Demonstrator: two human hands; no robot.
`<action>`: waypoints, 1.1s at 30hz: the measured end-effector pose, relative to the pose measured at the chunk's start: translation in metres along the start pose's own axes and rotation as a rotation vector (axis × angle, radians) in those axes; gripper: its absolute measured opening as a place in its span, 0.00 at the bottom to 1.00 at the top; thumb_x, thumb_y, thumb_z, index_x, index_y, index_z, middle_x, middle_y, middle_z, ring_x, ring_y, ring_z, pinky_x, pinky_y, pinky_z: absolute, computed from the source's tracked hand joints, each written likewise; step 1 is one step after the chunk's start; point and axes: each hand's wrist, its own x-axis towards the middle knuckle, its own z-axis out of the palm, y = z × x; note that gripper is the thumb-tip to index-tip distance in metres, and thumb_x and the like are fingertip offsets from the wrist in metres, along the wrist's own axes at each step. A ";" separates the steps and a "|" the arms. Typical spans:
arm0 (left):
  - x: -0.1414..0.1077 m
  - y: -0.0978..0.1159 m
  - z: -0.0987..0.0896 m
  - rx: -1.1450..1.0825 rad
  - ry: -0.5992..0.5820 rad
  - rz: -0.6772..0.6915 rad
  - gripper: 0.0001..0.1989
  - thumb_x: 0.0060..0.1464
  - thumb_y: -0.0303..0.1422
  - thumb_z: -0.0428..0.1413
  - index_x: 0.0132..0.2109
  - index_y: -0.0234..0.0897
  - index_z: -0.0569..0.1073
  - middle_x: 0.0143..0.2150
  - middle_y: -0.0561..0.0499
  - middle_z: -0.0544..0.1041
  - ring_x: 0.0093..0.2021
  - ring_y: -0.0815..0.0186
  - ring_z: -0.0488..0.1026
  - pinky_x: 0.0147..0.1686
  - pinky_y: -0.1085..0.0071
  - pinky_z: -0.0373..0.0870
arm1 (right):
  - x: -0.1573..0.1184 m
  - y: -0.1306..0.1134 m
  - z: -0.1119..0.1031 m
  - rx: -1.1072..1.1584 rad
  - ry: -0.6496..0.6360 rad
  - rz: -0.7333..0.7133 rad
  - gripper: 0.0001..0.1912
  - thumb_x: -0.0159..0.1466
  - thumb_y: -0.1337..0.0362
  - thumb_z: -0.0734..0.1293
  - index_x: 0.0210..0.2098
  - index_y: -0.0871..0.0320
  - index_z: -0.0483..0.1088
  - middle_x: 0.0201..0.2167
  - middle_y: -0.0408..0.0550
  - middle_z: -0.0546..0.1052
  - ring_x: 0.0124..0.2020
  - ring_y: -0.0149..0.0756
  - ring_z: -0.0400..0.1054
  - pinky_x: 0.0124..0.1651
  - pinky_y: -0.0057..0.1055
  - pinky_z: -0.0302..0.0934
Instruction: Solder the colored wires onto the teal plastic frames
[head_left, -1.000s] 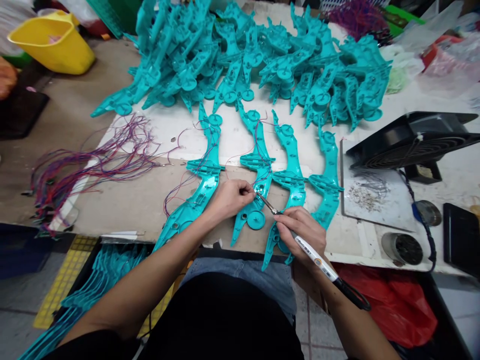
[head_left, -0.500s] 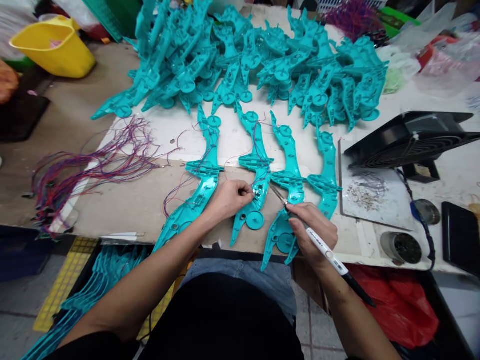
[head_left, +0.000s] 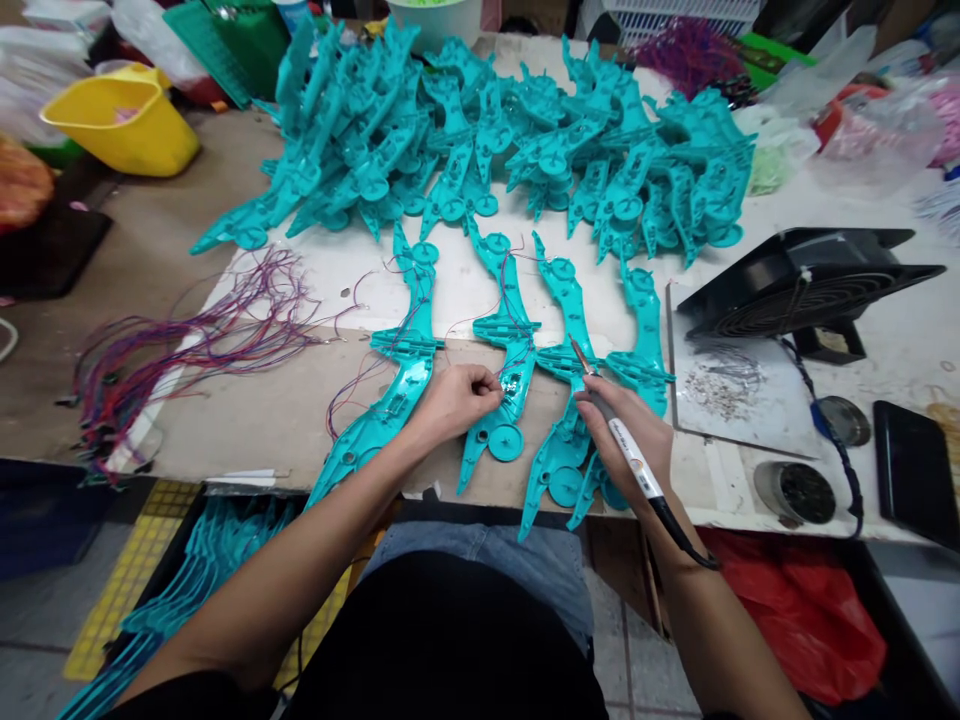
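Note:
My left hand (head_left: 457, 402) is closed in a pinch at the lower half of a teal plastic part (head_left: 514, 350). Thin red and blue wires (head_left: 504, 285) run along this part toward my fingertips; what the fingers pinch is too small to make out. My right hand (head_left: 630, 425) grips a soldering iron (head_left: 628, 448) with a white and grey handle. Its metal tip points up and left, over the middle of a neighbouring teal part (head_left: 570, 300). Another teal part with wires (head_left: 412, 375) lies left of my left hand, and one more teal part (head_left: 643, 310) lies to the right.
A heap of teal parts (head_left: 360, 130) spans the back of the table. Loose wires (head_left: 202, 330) lie at left, near a yellow container (head_left: 124, 125). At right are a black fan (head_left: 802, 280), a board with scraps (head_left: 750, 400), a round tin (head_left: 795, 492) and a black phone-like slab (head_left: 915, 465).
My right hand has raised the soldering iron, its tip moving up and right from beside the second part to over the third. My left hand keeps its pinch. The view has shifted slightly.

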 end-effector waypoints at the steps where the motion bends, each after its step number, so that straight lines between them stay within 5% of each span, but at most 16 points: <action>1: 0.000 0.001 -0.001 -0.005 -0.001 -0.005 0.06 0.44 0.30 0.56 0.30 0.32 0.75 0.23 0.54 0.72 0.25 0.71 0.66 0.25 0.76 0.60 | 0.000 0.002 0.001 -0.019 -0.009 -0.013 0.15 0.65 0.63 0.66 0.51 0.54 0.71 0.41 0.47 0.80 0.46 0.39 0.73 0.53 0.37 0.66; 7: -0.003 0.008 -0.009 0.087 0.052 -0.019 0.10 0.47 0.33 0.56 0.36 0.32 0.75 0.26 0.52 0.73 0.26 0.69 0.67 0.26 0.74 0.63 | -0.002 0.010 0.006 -0.060 0.008 -0.049 0.15 0.65 0.62 0.66 0.52 0.54 0.71 0.44 0.49 0.78 0.47 0.39 0.72 0.53 0.36 0.66; 10: 0.000 0.011 -0.016 0.347 0.224 0.114 0.14 0.52 0.31 0.53 0.46 0.31 0.74 0.41 0.44 0.76 0.37 0.63 0.71 0.40 0.67 0.68 | -0.004 0.009 0.005 -0.041 0.027 -0.045 0.16 0.65 0.63 0.66 0.52 0.54 0.71 0.43 0.48 0.79 0.48 0.39 0.72 0.53 0.37 0.65; 13: 0.015 0.014 -0.022 0.738 0.304 0.194 0.21 0.54 0.27 0.50 0.55 0.29 0.69 0.51 0.36 0.72 0.52 0.50 0.66 0.52 0.55 0.62 | -0.004 0.009 0.004 -0.008 0.041 -0.021 0.16 0.65 0.62 0.66 0.52 0.53 0.70 0.42 0.47 0.79 0.47 0.39 0.72 0.53 0.38 0.66; 18: 0.046 0.017 -0.029 1.131 0.237 0.130 0.16 0.57 0.24 0.44 0.44 0.27 0.75 0.44 0.29 0.75 0.52 0.42 0.65 0.47 0.50 0.58 | -0.005 0.010 0.005 0.017 0.046 0.001 0.15 0.65 0.61 0.66 0.51 0.54 0.71 0.41 0.48 0.79 0.48 0.40 0.72 0.53 0.39 0.66; 24: 0.035 0.027 -0.025 0.986 0.206 0.056 0.20 0.63 0.35 0.41 0.46 0.33 0.76 0.38 0.37 0.78 0.42 0.52 0.74 0.41 0.61 0.63 | -0.008 0.014 0.005 0.029 0.077 0.015 0.15 0.65 0.60 0.65 0.51 0.54 0.71 0.42 0.49 0.79 0.46 0.39 0.73 0.52 0.38 0.66; 29: 0.006 0.030 0.009 0.803 0.077 0.128 0.28 0.54 0.51 0.53 0.52 0.33 0.72 0.49 0.36 0.74 0.48 0.50 0.72 0.44 0.64 0.66 | -0.008 0.015 0.005 0.027 0.082 0.016 0.15 0.65 0.60 0.66 0.50 0.54 0.72 0.42 0.49 0.79 0.46 0.39 0.72 0.52 0.38 0.66; 33: -0.003 0.030 0.033 0.838 0.105 0.108 0.34 0.52 0.45 0.57 0.60 0.28 0.63 0.51 0.32 0.72 0.53 0.47 0.68 0.49 0.59 0.65 | -0.006 0.016 0.005 0.013 0.075 0.024 0.15 0.65 0.59 0.65 0.50 0.54 0.72 0.43 0.49 0.78 0.47 0.39 0.72 0.53 0.39 0.66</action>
